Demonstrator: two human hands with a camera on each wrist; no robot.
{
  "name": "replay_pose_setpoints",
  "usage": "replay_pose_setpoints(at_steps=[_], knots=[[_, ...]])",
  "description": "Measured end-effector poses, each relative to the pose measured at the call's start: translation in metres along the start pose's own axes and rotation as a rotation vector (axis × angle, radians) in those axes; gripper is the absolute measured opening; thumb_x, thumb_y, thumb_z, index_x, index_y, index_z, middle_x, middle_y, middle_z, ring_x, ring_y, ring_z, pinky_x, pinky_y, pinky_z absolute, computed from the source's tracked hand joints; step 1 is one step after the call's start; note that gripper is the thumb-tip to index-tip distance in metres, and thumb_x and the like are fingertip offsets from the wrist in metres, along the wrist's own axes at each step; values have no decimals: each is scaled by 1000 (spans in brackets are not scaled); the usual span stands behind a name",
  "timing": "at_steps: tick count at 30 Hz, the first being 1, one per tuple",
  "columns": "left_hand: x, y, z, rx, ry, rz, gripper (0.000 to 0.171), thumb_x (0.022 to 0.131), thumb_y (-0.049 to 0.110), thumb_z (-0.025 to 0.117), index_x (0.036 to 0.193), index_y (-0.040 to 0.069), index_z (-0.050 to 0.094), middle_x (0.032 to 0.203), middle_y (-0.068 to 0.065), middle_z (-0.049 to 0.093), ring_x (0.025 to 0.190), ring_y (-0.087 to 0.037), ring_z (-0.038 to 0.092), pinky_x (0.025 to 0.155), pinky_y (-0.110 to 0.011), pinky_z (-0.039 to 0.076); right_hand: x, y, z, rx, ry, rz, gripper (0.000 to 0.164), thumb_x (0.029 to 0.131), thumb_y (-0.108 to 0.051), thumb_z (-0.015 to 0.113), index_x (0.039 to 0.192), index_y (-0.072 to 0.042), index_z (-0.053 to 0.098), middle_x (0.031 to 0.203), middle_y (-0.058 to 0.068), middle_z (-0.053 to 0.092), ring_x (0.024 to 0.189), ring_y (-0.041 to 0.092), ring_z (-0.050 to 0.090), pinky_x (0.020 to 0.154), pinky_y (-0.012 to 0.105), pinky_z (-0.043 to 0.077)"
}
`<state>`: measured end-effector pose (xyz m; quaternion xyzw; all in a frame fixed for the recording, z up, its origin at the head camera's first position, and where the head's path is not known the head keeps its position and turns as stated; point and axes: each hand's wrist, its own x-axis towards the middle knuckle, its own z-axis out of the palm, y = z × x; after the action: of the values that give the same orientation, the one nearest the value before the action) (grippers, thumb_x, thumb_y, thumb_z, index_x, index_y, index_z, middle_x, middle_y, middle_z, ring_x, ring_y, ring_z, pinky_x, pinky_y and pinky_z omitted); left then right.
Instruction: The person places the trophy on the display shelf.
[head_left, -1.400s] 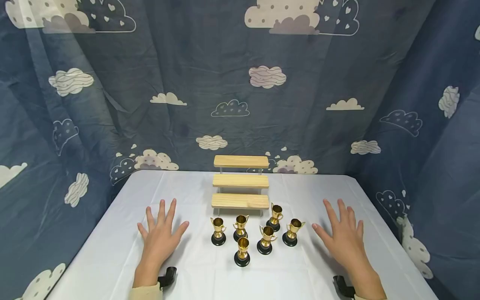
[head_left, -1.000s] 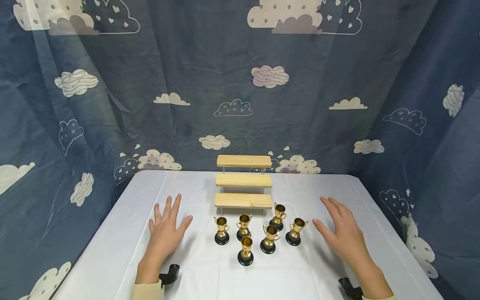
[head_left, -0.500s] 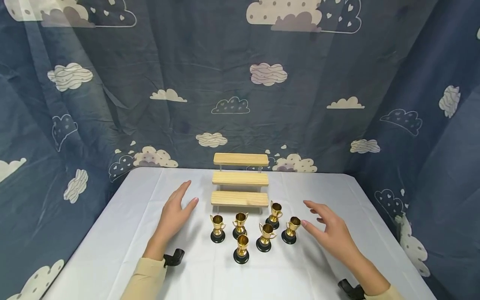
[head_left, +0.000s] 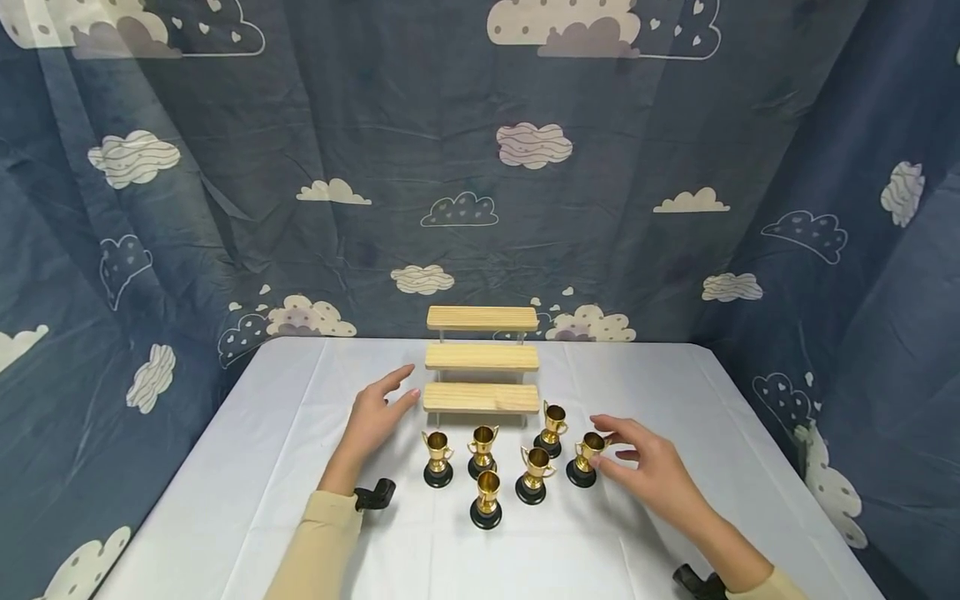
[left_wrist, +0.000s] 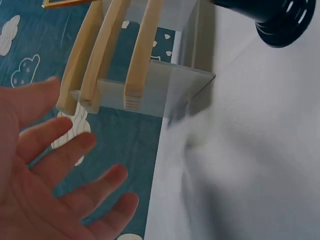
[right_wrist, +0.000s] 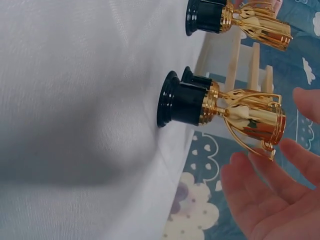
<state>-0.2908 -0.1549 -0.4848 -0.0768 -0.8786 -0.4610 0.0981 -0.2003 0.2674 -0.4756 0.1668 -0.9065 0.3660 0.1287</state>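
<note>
Several small gold trophy cups on black bases stand upright on the white table. My right hand [head_left: 654,473] is at the rightmost trophy [head_left: 587,458], thumb and forefinger on either side of its cup. In the right wrist view that trophy [right_wrist: 245,117] lies between my spread thumb and fingers, with no clear grip on it. My left hand [head_left: 372,423] hovers by the left end of a three-tier wooden shelf [head_left: 480,398], fingers extended and holding nothing. The left wrist view shows the shelf's plank ends [left_wrist: 134,95] past my fingers, and a black trophy base [left_wrist: 286,22] at its top.
The other trophies stand in front of the shelf: one at left [head_left: 438,458], one at the front [head_left: 486,500], and one near the shelf's right corner [head_left: 552,432]. A blue cloud-print curtain [head_left: 390,100] hangs behind and beside the white table [head_left: 300,417].
My left hand has moved right and forward toward the shelf's left end. My right hand has come left to the rightmost trophy, its fingers bending from a flat spread. The trophies stay in place.
</note>
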Motion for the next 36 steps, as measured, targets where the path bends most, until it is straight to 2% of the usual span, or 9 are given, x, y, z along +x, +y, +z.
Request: replay_pose_setpoints(at_steps=[4,9,17,20,25,31,36], knots=[[-1,-6,5,-46,-41,7,49,96,32,71,142,18,60,142,-6,59,128,-34,55,106,-56,45,-2,-1,3,35,2,13,51,87,-27,82,134,-23,64,123,-5,67,102,12,66,83,43,61],[-6,-11,13,-108,-46,-21,50,93,30,75,139,19,62,141,-5,59,126,-32,58,107,-52,46,-2,-2,5,72,-3,20,49,85,-26,83,131,-23,66,122,-5,68,100,12,67,82,40,61],[-6,-16,22,-220,-75,-52,54,89,29,80,139,17,63,141,-1,59,126,-30,58,104,-45,50,-3,1,6,61,23,26,48,82,-17,86,127,-22,69,115,-7,70,92,8,66,80,39,62],[-5,-18,23,-303,-94,-71,54,88,25,80,139,15,63,141,-1,59,126,-31,58,102,-42,52,-4,3,8,73,37,38,47,81,-13,86,125,-20,70,112,-7,70,90,8,67,79,40,62],[-3,-20,24,-437,-108,-104,55,88,21,81,139,12,62,138,-10,60,118,-31,63,92,-40,58,-4,4,11,91,56,61,45,82,-12,85,124,-18,70,110,-6,71,89,10,68,78,35,62],[-1,-23,27,-452,-118,-141,50,87,19,82,134,18,66,128,-8,65,104,-24,69,87,-42,59,-3,4,14,96,68,79,43,81,-15,86,122,-19,72,111,-5,72,88,11,68,76,29,62],[1,-24,30,-477,-95,-175,43,86,9,80,128,13,70,116,-11,69,97,-23,70,84,-33,60,-1,3,16,106,70,81,41,81,-16,86,119,-21,72,109,-7,72,88,10,67,75,28,62]])
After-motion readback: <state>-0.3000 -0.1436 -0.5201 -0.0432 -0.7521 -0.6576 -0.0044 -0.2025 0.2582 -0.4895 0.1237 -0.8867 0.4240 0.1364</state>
